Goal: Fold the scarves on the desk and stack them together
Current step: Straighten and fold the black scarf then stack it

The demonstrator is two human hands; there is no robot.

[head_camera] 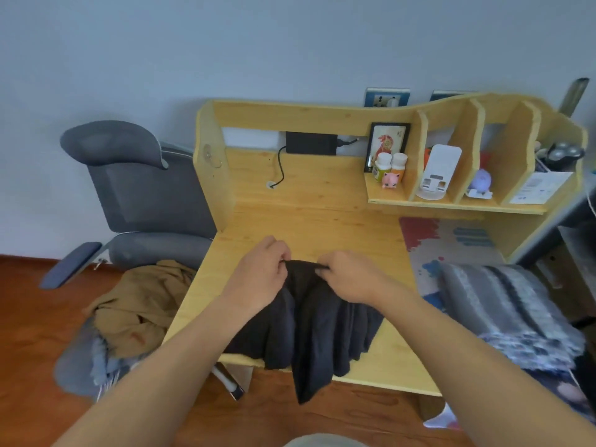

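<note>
A dark charcoal scarf (pixel 317 321) lies bunched on the front of the wooden desk (pixel 309 214), and one end hangs over the front edge. My left hand (pixel 258 274) pinches its top edge on the left. My right hand (pixel 350 275) pinches the same edge a little to the right. A grey striped scarf (pixel 509 311) with a fringe lies folded on the desk's right side. A tan scarf (pixel 142 304) sits crumpled on a seat to the left of the desk, over a pale blue-grey cloth (pixel 96 359).
A grey office chair (pixel 142 188) stands left of the desk. The desk's back shelf (pixel 451 201) holds bottles, a pink toy, a framed picture and a white stand. A colourful mat (pixel 451 243) lies under the striped scarf. A black box with a cable (pixel 311 142) sits at the back.
</note>
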